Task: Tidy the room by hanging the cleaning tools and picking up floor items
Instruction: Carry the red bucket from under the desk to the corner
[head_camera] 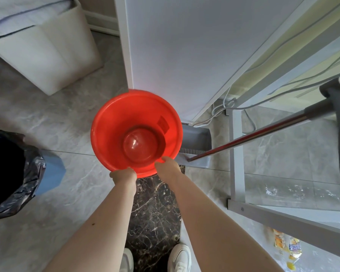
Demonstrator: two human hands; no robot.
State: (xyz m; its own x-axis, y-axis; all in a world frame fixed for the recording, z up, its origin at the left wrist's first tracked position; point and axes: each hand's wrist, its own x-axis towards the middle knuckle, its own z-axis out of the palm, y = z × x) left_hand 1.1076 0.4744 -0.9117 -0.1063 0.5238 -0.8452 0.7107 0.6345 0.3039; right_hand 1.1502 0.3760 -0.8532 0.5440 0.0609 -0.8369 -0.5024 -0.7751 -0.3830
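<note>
Bucket [135,132], glossy red, round-rimmed

Both hands [124,175] [168,167] apparently curled, arms outstretched.

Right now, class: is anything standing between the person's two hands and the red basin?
Nothing visible does. The left hand and the right hand already grip the near rim of the red basin, side by side. The grey dustpan lies beyond the basin, to its right.
</note>
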